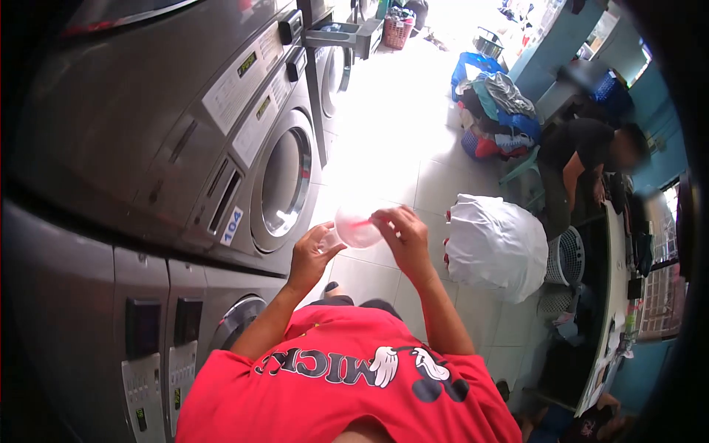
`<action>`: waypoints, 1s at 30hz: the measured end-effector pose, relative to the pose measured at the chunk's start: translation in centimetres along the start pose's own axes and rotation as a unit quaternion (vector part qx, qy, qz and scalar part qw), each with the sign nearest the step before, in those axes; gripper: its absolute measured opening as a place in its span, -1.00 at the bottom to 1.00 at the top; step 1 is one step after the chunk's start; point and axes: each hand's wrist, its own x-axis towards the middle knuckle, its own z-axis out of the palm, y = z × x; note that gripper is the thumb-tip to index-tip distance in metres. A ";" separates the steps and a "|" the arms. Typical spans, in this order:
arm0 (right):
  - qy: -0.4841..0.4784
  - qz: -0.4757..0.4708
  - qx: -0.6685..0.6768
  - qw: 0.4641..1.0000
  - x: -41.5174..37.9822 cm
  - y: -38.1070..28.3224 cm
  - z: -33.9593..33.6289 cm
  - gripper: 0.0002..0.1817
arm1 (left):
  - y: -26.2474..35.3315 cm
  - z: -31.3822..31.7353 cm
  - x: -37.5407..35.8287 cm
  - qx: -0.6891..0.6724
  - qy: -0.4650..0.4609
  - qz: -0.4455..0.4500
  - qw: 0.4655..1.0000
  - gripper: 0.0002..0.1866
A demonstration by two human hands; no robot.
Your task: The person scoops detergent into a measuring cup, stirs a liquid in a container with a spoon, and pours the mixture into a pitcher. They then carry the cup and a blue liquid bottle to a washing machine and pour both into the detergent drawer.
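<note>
The cup (357, 226), clear plastic with a pink tint inside, sits in the air in front of your chest, above the tiled floor (391, 155) and just right of the washer (284, 181) door. Your left hand (310, 255) cups it from below and behind, fingers (325, 238) curled loosely round its near side. Your right hand (402, 236) comes over the top, fingertips pinched on the far rim. Both hands are closed on it, neither one fully wrapped round.

To handle it well, I'd judge you should keep it level: thin plastic like this probably flexes, so squeeze lightly and let the left palm carry the weight while the right only steadies the rim. Whether there is liquid in it is too blurred to tell, so treat it as full. Keep it away from your red shirt (347, 376).

A white bag (495, 247) stands on the floor to your right, and another person (583, 159) bends over a tabletop (613, 295) beyond it, well apart from you.
</note>
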 end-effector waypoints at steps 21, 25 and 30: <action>-0.196 -0.125 0.050 0.971 30.5 15.7 -1.6 -0.89 | -1.7 4.5 26.3 0.021 0.233 -0.047 0.971 -0.66; -0.211 -0.166 0.117 0.956 35.8 18.2 1.0 -0.90 | -1.9 4.5 31.2 0.041 0.264 -0.067 0.961 -0.66; -0.229 -0.213 0.061 0.948 44.0 20.9 3.4 -0.90 | -3.0 3.2 36.8 0.067 0.276 -0.059 0.957 -0.68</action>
